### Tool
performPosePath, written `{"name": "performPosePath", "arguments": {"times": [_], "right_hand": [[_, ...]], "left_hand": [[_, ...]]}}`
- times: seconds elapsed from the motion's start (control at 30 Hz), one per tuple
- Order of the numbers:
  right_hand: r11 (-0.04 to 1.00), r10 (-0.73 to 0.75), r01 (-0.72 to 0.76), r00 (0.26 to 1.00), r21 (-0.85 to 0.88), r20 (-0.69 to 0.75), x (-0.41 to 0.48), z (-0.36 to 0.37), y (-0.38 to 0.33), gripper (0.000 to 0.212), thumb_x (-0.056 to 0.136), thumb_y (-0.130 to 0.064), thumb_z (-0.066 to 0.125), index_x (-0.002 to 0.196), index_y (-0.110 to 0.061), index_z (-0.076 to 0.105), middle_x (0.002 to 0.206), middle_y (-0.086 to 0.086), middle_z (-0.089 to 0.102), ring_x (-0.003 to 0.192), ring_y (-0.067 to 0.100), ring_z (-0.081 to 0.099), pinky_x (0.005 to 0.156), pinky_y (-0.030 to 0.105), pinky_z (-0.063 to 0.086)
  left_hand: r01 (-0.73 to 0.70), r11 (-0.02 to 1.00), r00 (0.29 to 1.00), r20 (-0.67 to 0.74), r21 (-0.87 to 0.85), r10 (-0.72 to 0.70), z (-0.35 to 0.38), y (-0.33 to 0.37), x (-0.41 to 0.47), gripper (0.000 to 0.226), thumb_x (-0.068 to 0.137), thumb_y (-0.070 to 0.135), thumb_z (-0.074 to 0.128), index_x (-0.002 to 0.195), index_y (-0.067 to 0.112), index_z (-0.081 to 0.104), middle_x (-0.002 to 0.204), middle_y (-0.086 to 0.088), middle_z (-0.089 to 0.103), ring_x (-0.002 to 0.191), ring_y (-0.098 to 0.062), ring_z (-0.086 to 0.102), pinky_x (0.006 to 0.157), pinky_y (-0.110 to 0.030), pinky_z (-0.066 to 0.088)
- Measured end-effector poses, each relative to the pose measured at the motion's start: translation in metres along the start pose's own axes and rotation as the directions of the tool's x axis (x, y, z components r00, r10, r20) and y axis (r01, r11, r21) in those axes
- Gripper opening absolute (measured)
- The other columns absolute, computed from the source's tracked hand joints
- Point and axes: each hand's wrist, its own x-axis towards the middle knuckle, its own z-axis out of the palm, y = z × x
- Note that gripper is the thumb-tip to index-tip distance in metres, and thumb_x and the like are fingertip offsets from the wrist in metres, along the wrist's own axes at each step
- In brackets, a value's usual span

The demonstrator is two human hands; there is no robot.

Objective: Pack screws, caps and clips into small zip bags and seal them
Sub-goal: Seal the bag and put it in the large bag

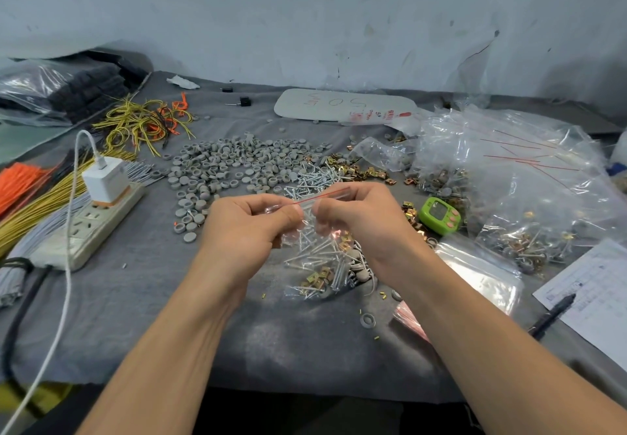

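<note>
While I pinch the mouth of the small clear plastic zip bag [322,258] between both hands, the seal is the thing most likely to fail. My left hand [247,227] grips the left part of the thin red zip strip [322,196], thumb and curled fingers clamped on the film. My right hand [359,221] pinches it just beside, with the thumbs nearly touching.

The bag hangs from that strip over the grey felt-like table cover [271,333]; I cannot tell whether its lower end rests on the cloth. Inside lie long, silvery, pointed steel screws [315,251], folded brass-coloured sheet-metal clips [317,277] and round matte grey plastic caps [359,273].

The film is thin, glossy and crinkled, and screw tips press against it, so I judge that a hard squeeze or tug could puncture it. If a screw shank lies across the track, the ridges may not mate and a gap could be left. If I release one side before the strip is pressed shut along its length, the heavy load may spill into the loose pile of grey caps [230,166] and the scattered screws [312,180] beyond.
</note>
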Motion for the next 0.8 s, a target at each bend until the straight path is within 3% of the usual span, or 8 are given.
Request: {"name": "performPosePath", "arguments": {"times": [0.13, 0.23, 0.33, 0.4, 0.5, 0.7, 0.8], "right_hand": [[1.000, -0.012, 0.012, 1.000, -0.012, -0.006, 0.0009, 0.0026, 0.0002, 0.009, 0.084, 0.005, 0.074, 0.079, -0.001, 0.076, 0.070, 0.017, 0.071, 0.064, 0.023, 0.062, 0.072, 0.033, 0.055], [0.999, -0.018, 0.018, 1.000, -0.043, 0.005, 0.0011, 0.0050, 0.0028, 0.011, 0.084, 0.001, 0.074, 0.078, -0.008, 0.077, 0.067, 0.010, 0.072, 0.060, 0.013, 0.063, 0.063, 0.020, 0.051], [0.999, -0.040, 0.040, 0.999, -0.033, -0.002, 0.0017, 0.0053, 0.0057, 0.011, 0.083, -0.002, 0.076, 0.079, -0.011, 0.080, 0.070, 0.010, 0.075, 0.059, 0.010, 0.064, 0.058, 0.014, 0.049], [0.998, -0.048, 0.048, 0.999, -0.028, -0.001, 0.0030, 0.0053, 0.0074, 0.007, 0.083, -0.004, 0.078, 0.082, -0.010, 0.081, 0.078, 0.013, 0.077, 0.066, 0.016, 0.069, 0.064, 0.020, 0.055], [0.999, -0.049, 0.049, 0.999, -0.008, 0.024, 0.0031, 0.0072, 0.0088, 0.005, 0.083, -0.004, 0.078, 0.086, -0.007, 0.081, 0.085, 0.021, 0.077, 0.076, 0.030, 0.071, 0.082, 0.040, 0.060], [0.998, -0.055, 0.054, 0.997, 0.027, 0.047, 0.0023, 0.0077, 0.0067, 0.023, 0.083, 0.005, 0.073, 0.072, -0.014, 0.080, 0.078, 0.024, 0.072, 0.070, 0.024, 0.063, 0.073, 0.035, 0.054], [0.999, -0.046, 0.044, 0.998, 0.028, 0.053, 0.0017, 0.0072, 0.0067, 0.019, 0.083, 0.001, 0.075, 0.074, -0.015, 0.080, 0.081, 0.020, 0.075, 0.073, 0.023, 0.065, 0.075, 0.033, 0.055]], "left_hand": [[0.009, 1.000, 1.000, -0.010, -0.023, -0.010, 0.0021, -0.0026, 0.0009, 0.022, 0.080, 0.007, 0.082, 0.070, 0.026, 0.082, 0.070, -0.004, 0.076, 0.059, -0.006, 0.068, 0.050, -0.013, 0.047], [0.011, 0.999, 1.000, -0.014, -0.036, -0.011, 0.0013, -0.0053, 0.0014, 0.024, 0.083, 0.006, 0.080, 0.068, 0.025, 0.082, 0.067, -0.003, 0.075, 0.056, -0.005, 0.065, 0.049, -0.013, 0.046], [0.008, 0.998, 1.000, 0.000, -0.063, -0.008, 0.0002, -0.0056, 0.0019, 0.009, 0.082, 0.008, 0.081, 0.077, 0.015, 0.081, 0.069, -0.005, 0.075, 0.057, -0.006, 0.065, 0.050, -0.013, 0.047], [-0.015, 0.998, 1.000, 0.017, -0.069, 0.016, 0.0005, -0.0056, 0.0011, 0.010, 0.081, 0.007, 0.081, 0.076, 0.016, 0.081, 0.069, -0.006, 0.075, 0.057, -0.006, 0.064, 0.050, -0.013, 0.046], [-0.039, 0.997, 0.998, 0.039, -0.061, 0.042, 0.0033, -0.0063, 0.0001, 0.012, 0.082, 0.005, 0.080, 0.076, 0.015, 0.082, 0.070, -0.009, 0.075, 0.061, -0.010, 0.064, 0.053, -0.015, 0.048], [-0.023, 0.998, 0.999, 0.032, -0.054, 0.025, 0.0065, -0.0048, 0.0009, 0.015, 0.083, 0.003, 0.079, 0.074, 0.014, 0.080, 0.071, -0.009, 0.076, 0.062, -0.012, 0.067, 0.053, -0.016, 0.049], [-0.017, 0.998, 1.000, 0.023, -0.054, 0.019, 0.0075, -0.0050, 0.0019, 0.021, 0.083, 0.000, 0.078, 0.069, 0.016, 0.079, 0.066, -0.004, 0.073, 0.058, -0.007, 0.064, 0.052, -0.015, 0.048]]}}
